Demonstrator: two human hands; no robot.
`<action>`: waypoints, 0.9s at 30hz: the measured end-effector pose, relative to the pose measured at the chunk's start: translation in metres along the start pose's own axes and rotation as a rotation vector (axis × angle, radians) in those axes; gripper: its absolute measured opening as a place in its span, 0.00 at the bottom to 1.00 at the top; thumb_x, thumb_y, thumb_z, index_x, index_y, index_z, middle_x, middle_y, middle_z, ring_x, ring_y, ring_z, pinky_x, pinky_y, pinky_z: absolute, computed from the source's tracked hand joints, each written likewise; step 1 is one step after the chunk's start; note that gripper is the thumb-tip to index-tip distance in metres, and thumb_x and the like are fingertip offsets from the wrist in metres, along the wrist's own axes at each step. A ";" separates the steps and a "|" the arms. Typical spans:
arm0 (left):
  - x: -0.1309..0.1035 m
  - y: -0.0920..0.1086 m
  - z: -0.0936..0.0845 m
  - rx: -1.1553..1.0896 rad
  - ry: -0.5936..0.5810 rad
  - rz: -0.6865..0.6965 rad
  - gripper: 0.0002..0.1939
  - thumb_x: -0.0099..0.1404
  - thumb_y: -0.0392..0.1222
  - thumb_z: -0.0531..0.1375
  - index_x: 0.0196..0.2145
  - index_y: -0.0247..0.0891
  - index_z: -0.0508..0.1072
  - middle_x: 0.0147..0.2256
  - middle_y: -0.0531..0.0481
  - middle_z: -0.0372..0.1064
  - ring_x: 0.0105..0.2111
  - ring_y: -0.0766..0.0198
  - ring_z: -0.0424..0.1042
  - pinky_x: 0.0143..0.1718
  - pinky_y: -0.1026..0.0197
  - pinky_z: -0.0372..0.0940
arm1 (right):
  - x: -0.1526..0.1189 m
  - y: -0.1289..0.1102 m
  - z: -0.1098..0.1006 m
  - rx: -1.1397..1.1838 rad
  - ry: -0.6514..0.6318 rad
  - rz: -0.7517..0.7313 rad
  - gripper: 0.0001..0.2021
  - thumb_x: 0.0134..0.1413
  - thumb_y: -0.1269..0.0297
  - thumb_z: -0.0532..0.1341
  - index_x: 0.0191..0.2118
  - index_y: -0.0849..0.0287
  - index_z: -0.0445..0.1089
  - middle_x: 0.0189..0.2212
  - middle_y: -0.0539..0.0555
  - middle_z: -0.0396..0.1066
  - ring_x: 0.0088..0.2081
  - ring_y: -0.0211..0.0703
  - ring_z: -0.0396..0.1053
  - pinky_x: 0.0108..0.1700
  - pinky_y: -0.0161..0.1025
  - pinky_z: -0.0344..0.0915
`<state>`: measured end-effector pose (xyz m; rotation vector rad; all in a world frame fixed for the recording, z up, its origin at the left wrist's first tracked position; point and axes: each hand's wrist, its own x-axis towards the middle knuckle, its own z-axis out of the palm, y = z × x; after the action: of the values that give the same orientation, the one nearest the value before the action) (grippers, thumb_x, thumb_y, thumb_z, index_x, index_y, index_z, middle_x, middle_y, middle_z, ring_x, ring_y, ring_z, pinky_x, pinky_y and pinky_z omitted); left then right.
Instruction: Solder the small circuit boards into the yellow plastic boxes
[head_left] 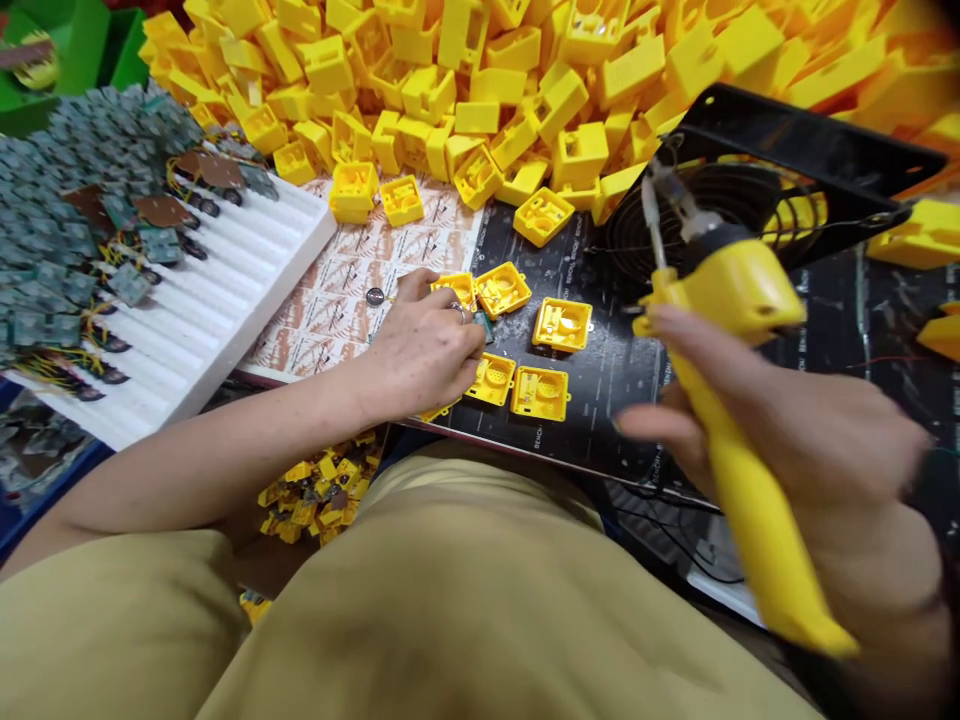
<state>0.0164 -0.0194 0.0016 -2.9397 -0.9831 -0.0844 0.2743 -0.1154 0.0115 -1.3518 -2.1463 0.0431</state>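
My left hand (435,345) rests over several small open yellow housings, its fingers bent down onto them; what the fingertips hold, if anything, is hidden. A round black part (375,296) on thin wires lies just left of its fingers. To its right are a yellow housing (562,325) with a round recess and another (540,393) near the table edge. My right hand (780,410), blurred, is wrapped round a yellow glue gun (739,290), with its metal tip pointing up and left, in front of the black fan frame.
A big pile of yellow housings (480,85) fills the back. On the left, a ribbed white foam tray (247,270) bears many wired circuit boards (67,220). The black fan frame (810,140) stands at the back right. More yellow parts (322,490) lie below the table edge.
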 end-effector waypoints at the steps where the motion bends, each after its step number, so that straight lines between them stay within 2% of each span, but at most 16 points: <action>1: 0.001 0.000 -0.002 -0.004 -0.008 0.001 0.11 0.62 0.42 0.54 0.24 0.40 0.71 0.23 0.51 0.68 0.34 0.56 0.68 0.54 0.42 0.58 | 0.010 0.006 0.007 -0.001 -0.012 -0.062 0.19 0.60 0.61 0.63 0.56 0.47 0.66 0.23 0.43 0.72 0.21 0.33 0.67 0.26 0.32 0.63; 2: 0.000 -0.001 -0.004 -0.011 -0.004 -0.001 0.10 0.62 0.42 0.55 0.26 0.41 0.71 0.24 0.51 0.69 0.35 0.56 0.68 0.54 0.42 0.58 | 0.019 0.013 0.015 -0.053 0.005 -0.160 0.13 0.62 0.62 0.61 0.52 0.51 0.69 0.26 0.46 0.74 0.22 0.33 0.69 0.25 0.31 0.62; 3: -0.002 -0.002 -0.008 -0.027 0.014 -0.004 0.08 0.63 0.42 0.55 0.28 0.41 0.72 0.27 0.51 0.71 0.37 0.56 0.69 0.54 0.42 0.59 | 0.028 0.020 0.024 -0.063 -0.003 -0.188 0.08 0.63 0.61 0.59 0.47 0.53 0.70 0.29 0.48 0.75 0.26 0.36 0.71 0.26 0.32 0.62; 6: -0.020 -0.007 -0.023 -0.110 0.156 -0.035 0.07 0.65 0.41 0.55 0.37 0.41 0.73 0.36 0.49 0.75 0.41 0.57 0.72 0.55 0.45 0.62 | 0.044 0.038 0.044 -0.052 -0.055 -0.218 0.12 0.63 0.55 0.59 0.45 0.58 0.68 0.37 0.56 0.76 0.37 0.45 0.75 0.32 0.36 0.68; 9: -0.057 -0.009 -0.027 -0.160 0.281 0.033 0.04 0.66 0.38 0.59 0.37 0.44 0.74 0.39 0.52 0.78 0.43 0.62 0.75 0.53 0.51 0.66 | 0.044 0.046 0.053 0.014 -0.109 -0.226 0.13 0.62 0.56 0.60 0.47 0.59 0.66 0.40 0.57 0.76 0.39 0.47 0.75 0.36 0.39 0.72; 11: -0.080 -0.008 -0.018 -0.174 0.275 0.142 0.05 0.66 0.36 0.60 0.39 0.45 0.74 0.43 0.53 0.78 0.48 0.64 0.75 0.54 0.54 0.67 | 0.042 0.047 0.056 0.066 -0.108 -0.207 0.12 0.61 0.59 0.61 0.47 0.58 0.65 0.41 0.56 0.75 0.39 0.47 0.76 0.37 0.40 0.73; 13: -0.091 -0.007 -0.001 -0.185 0.247 0.255 0.08 0.68 0.34 0.59 0.42 0.44 0.74 0.46 0.51 0.78 0.52 0.64 0.74 0.56 0.56 0.68 | 0.040 0.045 0.059 0.111 -0.083 -0.176 0.14 0.60 0.60 0.62 0.49 0.58 0.65 0.42 0.56 0.75 0.40 0.48 0.76 0.38 0.41 0.73; 15: -0.087 -0.008 0.017 -0.179 0.249 0.338 0.10 0.70 0.33 0.56 0.45 0.40 0.74 0.48 0.47 0.77 0.53 0.62 0.73 0.55 0.56 0.70 | 0.042 0.044 0.063 0.131 -0.069 -0.150 0.14 0.60 0.60 0.62 0.50 0.56 0.65 0.43 0.55 0.75 0.40 0.47 0.76 0.38 0.39 0.73; 17: -0.072 -0.012 0.029 -0.149 0.299 0.353 0.10 0.70 0.33 0.54 0.46 0.36 0.74 0.47 0.43 0.77 0.53 0.59 0.74 0.53 0.56 0.72 | 0.045 0.043 0.064 0.111 -0.053 -0.132 0.13 0.60 0.59 0.62 0.49 0.54 0.66 0.43 0.53 0.75 0.41 0.45 0.76 0.38 0.38 0.73; 20: -0.046 -0.015 0.029 -0.079 0.339 0.316 0.11 0.69 0.30 0.54 0.46 0.31 0.73 0.46 0.40 0.77 0.50 0.57 0.76 0.51 0.55 0.73 | 0.046 0.039 0.053 0.022 0.006 -0.126 0.15 0.59 0.59 0.63 0.50 0.54 0.66 0.42 0.54 0.76 0.41 0.45 0.76 0.40 0.37 0.73; 23: -0.041 -0.016 0.013 -0.071 0.375 0.287 0.11 0.68 0.32 0.57 0.46 0.33 0.73 0.46 0.42 0.77 0.47 0.59 0.76 0.49 0.56 0.73 | 0.036 0.023 0.032 0.009 0.076 -0.142 0.21 0.54 0.62 0.68 0.53 0.54 0.65 0.46 0.56 0.76 0.44 0.45 0.76 0.43 0.36 0.73; 24: -0.045 -0.018 0.006 -0.084 0.400 0.229 0.11 0.67 0.33 0.57 0.46 0.35 0.74 0.45 0.44 0.78 0.46 0.59 0.77 0.48 0.56 0.73 | 0.029 0.015 0.025 0.043 0.089 -0.132 0.24 0.51 0.63 0.69 0.53 0.55 0.64 0.49 0.58 0.74 0.46 0.46 0.75 0.44 0.36 0.73; 25: -0.050 -0.021 -0.001 -0.101 0.420 0.135 0.11 0.67 0.34 0.58 0.46 0.37 0.74 0.44 0.45 0.78 0.44 0.60 0.77 0.47 0.56 0.73 | 0.022 0.005 0.021 0.128 0.050 -0.091 0.25 0.49 0.64 0.71 0.52 0.55 0.65 0.52 0.59 0.72 0.50 0.48 0.74 0.45 0.36 0.74; 27: -0.062 -0.033 -0.012 -0.145 0.403 -0.108 0.10 0.67 0.36 0.57 0.45 0.41 0.75 0.40 0.48 0.79 0.40 0.61 0.77 0.45 0.56 0.72 | 0.010 -0.013 0.020 0.321 -0.063 -0.091 0.24 0.49 0.66 0.70 0.51 0.54 0.64 0.52 0.57 0.73 0.50 0.46 0.74 0.44 0.36 0.75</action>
<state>-0.0530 -0.0312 0.0102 -2.8152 -1.1032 -0.7470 0.2504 -0.1078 0.0037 -1.0789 -2.1388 0.3822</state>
